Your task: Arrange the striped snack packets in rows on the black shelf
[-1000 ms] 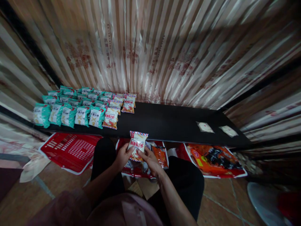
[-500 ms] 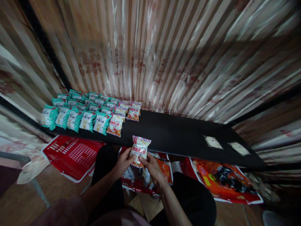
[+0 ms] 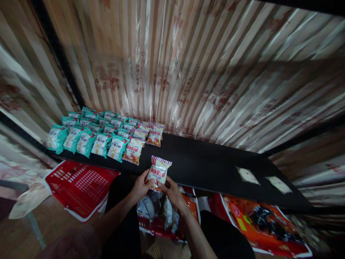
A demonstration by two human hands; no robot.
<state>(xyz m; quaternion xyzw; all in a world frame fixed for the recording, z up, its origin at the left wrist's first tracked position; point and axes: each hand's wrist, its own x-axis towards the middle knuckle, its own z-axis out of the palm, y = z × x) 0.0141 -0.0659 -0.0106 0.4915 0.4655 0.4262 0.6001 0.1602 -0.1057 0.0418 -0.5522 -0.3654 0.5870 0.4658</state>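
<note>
A small white-and-orange snack bag with a striped top edge is held upright between my two hands, in front of the shelf's near edge. My left hand is closed on its left side, and my right hand pinches the lower right side. On the black shelf, snack bags of the same kind stand in short rows. To their left are several rows of teal-and-white snack bags, also upright.
Two flat white packets lie on the shelf's right part. Beneath the shelf, a red basket is at left, a basket of packets between my knees, and a large orange package at right. Striped plastic sheeting hangs behind.
The view has shifted slightly, so the shelf and baskets appear lower. Both hands keep hold of the snack bag, almost in the same place in the picture.
</note>
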